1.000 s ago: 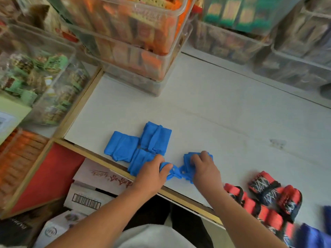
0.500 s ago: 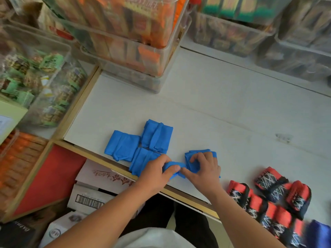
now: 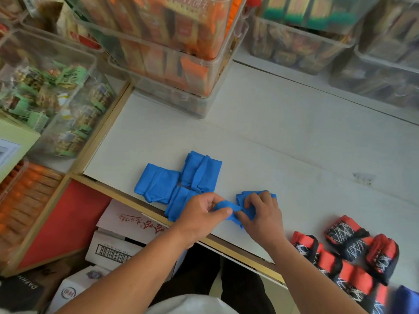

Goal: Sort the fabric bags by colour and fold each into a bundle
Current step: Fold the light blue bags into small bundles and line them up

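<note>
Near the front edge of the white counter [image 3: 283,155] lies a small blue fabric bag [image 3: 242,199], partly folded. My left hand [image 3: 201,214] pinches its strap end between thumb and fingers. My right hand [image 3: 260,214] grips the bag's body, fingers curled over it. Three folded blue bundles [image 3: 181,180] lie together just left of my hands, one half hidden under my left hand. Several red and black patterned bundles [image 3: 347,250] sit grouped at the lower right.
Clear plastic bins of packaged snacks [image 3: 172,48] stand along the counter's back and left. Cardboard boxes [image 3: 118,236] sit below the counter's front edge. A dark blue fabric piece [image 3: 405,300] shows at the bottom right corner.
Both hands have drawn closer together over the blue bag, and the strap end has been brought in toward the bag's body. The folded bundles have not moved.
</note>
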{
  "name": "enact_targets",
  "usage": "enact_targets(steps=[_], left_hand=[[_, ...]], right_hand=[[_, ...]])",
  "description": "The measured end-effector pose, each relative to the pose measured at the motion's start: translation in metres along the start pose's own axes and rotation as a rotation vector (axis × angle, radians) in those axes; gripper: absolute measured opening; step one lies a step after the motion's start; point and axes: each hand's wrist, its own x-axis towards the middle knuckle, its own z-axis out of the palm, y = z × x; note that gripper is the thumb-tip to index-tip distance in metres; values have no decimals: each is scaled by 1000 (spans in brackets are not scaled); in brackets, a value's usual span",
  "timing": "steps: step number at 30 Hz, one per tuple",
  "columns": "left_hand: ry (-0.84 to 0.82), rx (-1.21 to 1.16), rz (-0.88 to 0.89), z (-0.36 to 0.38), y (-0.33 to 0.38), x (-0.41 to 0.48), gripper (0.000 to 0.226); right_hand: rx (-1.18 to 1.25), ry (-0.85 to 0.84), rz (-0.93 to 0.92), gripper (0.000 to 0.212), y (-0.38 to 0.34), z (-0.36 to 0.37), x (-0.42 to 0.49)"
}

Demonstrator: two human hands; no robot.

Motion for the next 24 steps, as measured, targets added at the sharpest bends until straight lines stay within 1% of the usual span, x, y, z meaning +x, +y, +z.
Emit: enact_targets(steps=[2,4,9,13,16,19,21,22,23,24], left_hand=[[107,-40,-12,6,3,4,10],[195,-30,-34,13,1,7,13],[297,91,19,37,-1,26,17],[359,125,-60,46,-1,29,19],[366,149,-131,43,-2,27,21],[331,211,-215,41,3,36,24],[301,254,-268,43,7,43,26],[292,251,-304,45,8,47,27],[282,234,-343,47,8,51,27],[265,208,-390,49,10,53,27]], right_hand=[[11,7,-12,40,0,0,1],[17,11,-13,40,0,0,1],[79,25,-6,30,0,-1,0],[80,-1,-7,27,4,-2,1],[103,-31,-6,26,4,-4,1],[178,-43,-3,17,4,-9,4],[256,1,-6,13,7,-13,0],[272,46,23,17,7,-16,-4],[266,87,96,30,6,-19,-7],[220,114,207,51,6,-21,-8]])
